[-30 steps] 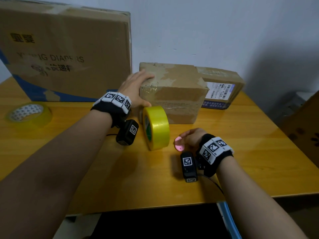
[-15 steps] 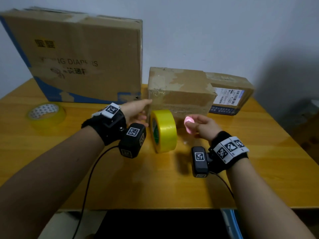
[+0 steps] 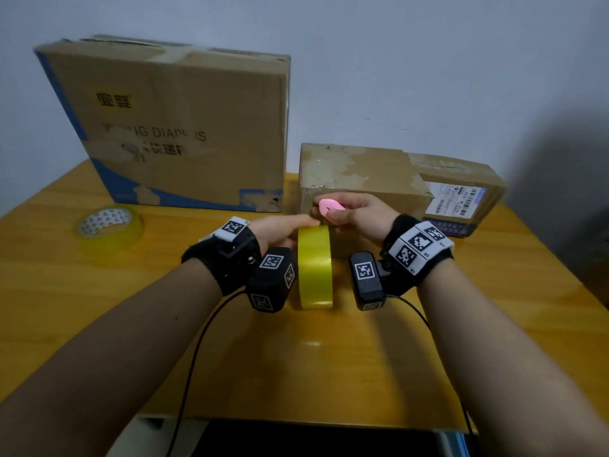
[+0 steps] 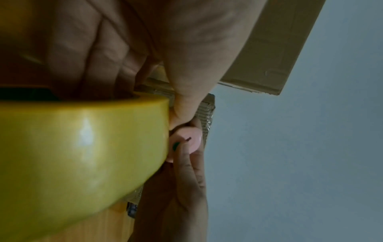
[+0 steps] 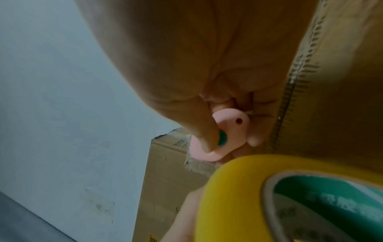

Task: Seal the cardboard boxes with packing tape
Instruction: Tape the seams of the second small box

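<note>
A yellow packing tape roll [image 3: 314, 268] stands on edge on the table in front of a small worn cardboard box [image 3: 362, 179]. My left hand [image 3: 285, 227] grips the roll at its top left, fingers reaching into the core [image 4: 116, 78] and thumb at the rim. My right hand [image 3: 354, 217] pinches a small pink cutter [image 3: 330, 209] just above the roll's top edge, against the box front. Both wrist views show the cutter [image 5: 228, 131] [image 4: 189, 139] right by the roll [image 5: 248, 196] [image 4: 82, 147]. No loose tape end is visible.
A large diaper carton [image 3: 184, 127] stands upright at the back left. A labelled box [image 3: 461, 192] lies behind the small box on the right. A second tape roll [image 3: 110, 222] lies flat at the left of the wooden table [image 3: 296, 364].
My left hand left the small box's corner and took hold of the yellow roll. My right hand lifted the pink cutter off the table up to the roll's top.
</note>
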